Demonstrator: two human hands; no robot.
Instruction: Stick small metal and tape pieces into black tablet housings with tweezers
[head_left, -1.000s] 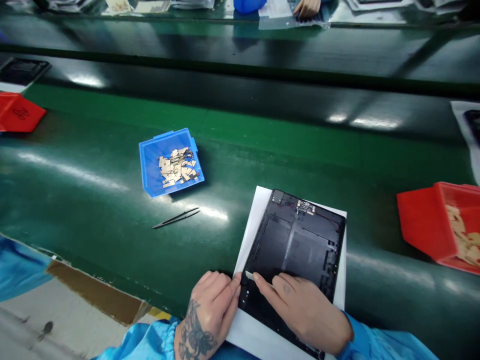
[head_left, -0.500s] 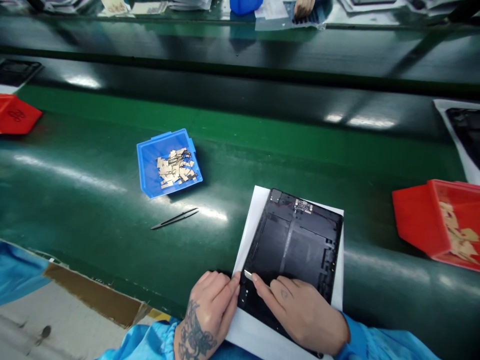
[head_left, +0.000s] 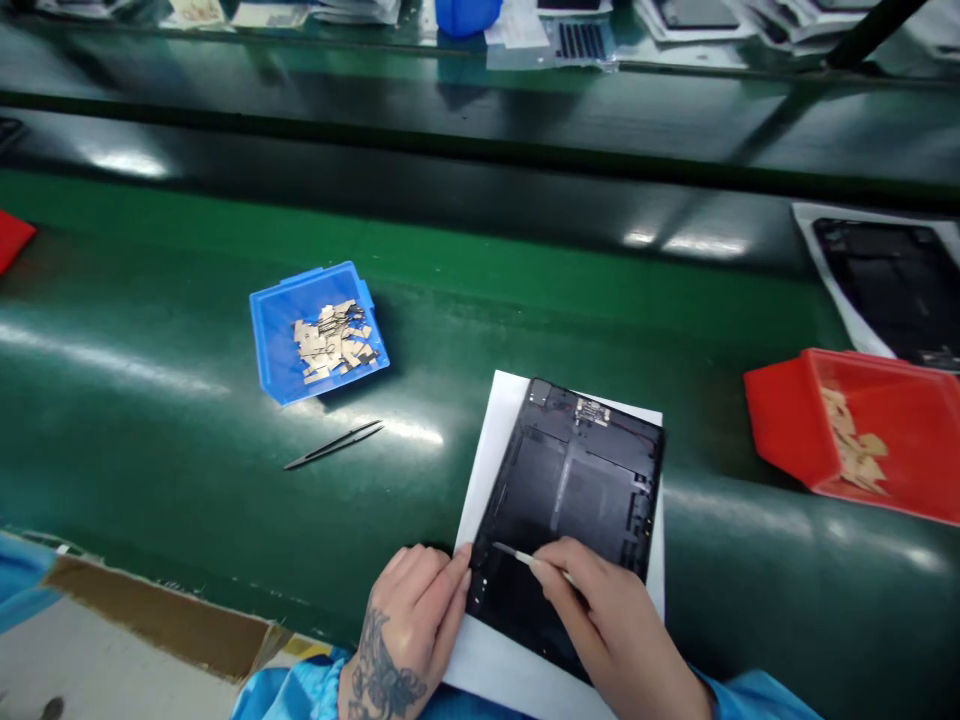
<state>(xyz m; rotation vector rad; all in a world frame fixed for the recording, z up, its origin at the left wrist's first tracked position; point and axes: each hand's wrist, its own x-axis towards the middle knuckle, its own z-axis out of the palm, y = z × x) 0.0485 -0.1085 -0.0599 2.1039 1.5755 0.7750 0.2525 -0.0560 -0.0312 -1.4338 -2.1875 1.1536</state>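
A black tablet back cover (head_left: 577, 480), its inside facing up, lies tilted on a white sheet (head_left: 480, 470) in front of me. My left hand (head_left: 412, 610) is closed, its thumb and index fingertip at the cover's left edge. Pinched in my right hand (head_left: 607, 610) is a thin white tool (head_left: 523, 556) with a narrow darker tip; its exact kind I cannot make out. The tip touches or hovers just over the cover near that left edge. Black tweezers (head_left: 334, 446) lie on the green bench, left of the cover.
A blue bin (head_left: 271, 350) holds small pale pieces with dark wires. At the right stands a red bin (head_left: 787, 420) with tan pieces, and behind it another tablet cover (head_left: 892, 280) on white sheets. A shelf (head_left: 375, 65) with stacked parts runs along the back.
My right hand has changed from an extended index finger over a pale flat piece to a pen-like pinch on the white tool. My left hand stays at the edge. The view has shifted right.
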